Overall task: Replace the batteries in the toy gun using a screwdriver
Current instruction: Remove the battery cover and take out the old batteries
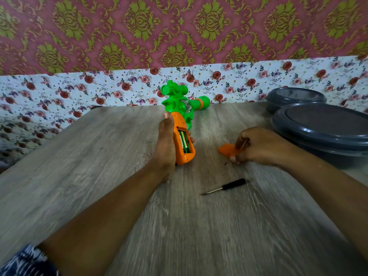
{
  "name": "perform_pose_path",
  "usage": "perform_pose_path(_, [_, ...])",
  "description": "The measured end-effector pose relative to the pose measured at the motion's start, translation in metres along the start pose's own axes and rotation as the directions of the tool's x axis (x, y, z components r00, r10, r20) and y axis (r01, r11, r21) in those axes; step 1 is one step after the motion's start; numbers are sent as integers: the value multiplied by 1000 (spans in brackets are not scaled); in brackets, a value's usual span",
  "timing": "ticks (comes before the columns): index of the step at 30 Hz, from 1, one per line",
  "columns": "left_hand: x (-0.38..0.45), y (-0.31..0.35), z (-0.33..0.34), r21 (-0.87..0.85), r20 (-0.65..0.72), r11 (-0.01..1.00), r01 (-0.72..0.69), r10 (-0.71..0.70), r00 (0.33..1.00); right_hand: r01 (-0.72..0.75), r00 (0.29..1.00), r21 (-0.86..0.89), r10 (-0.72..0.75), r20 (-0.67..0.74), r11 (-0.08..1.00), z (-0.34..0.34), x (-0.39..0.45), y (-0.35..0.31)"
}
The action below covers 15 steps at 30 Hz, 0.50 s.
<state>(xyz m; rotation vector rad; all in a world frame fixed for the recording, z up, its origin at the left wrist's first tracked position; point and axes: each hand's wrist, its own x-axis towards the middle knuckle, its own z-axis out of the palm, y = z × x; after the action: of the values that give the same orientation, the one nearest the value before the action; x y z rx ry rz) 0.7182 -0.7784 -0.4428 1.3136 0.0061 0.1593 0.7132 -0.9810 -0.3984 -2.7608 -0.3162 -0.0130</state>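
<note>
The toy gun has a green body and an orange grip and lies on the wooden table. My left hand holds the grip from the left side. The battery compartment is uncovered, and green batteries sit inside it. My right hand rests on the table to the right, fingers closed on the orange battery cover. A small dark screw lies just below the cover. The black-handled screwdriver lies loose on the table nearer to me, touched by neither hand.
Two dark grey round lidded containers stand at the right, one behind the other, close to my right forearm. A floral-papered wall runs along the table's far edge, right behind the gun.
</note>
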Motion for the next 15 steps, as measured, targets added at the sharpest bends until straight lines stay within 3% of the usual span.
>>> perform_pose_path(3, [1, -1, -1, 5, -24, 1000, 13, -13, 1000, 162, 986, 6, -162, -32, 987, -14, -6, -7])
perform_pose_path(5, [1, -1, -2, -7, -43, 1000, 22, -23, 999, 274, 948, 20, -274, 164, 962, -24, -14, -15])
perform_pose_path(8, [0, 0, -1, -19, -54, 999, 38, -39, 998, 305, 862, -41, -257, 437, 951, -24, -24, -23])
perform_pose_path(11, [-1, 1, -1, -20, -55, 999, 41, -43, 998, 306, 863, -124, -219, 456, 944, -18, -23, -22])
perform_pose_path(15, [-1, 2, 0, -18, -61, 999, 41, -42, 997, 322, 839, -82, -244, 486, 943, -16, -20, -21])
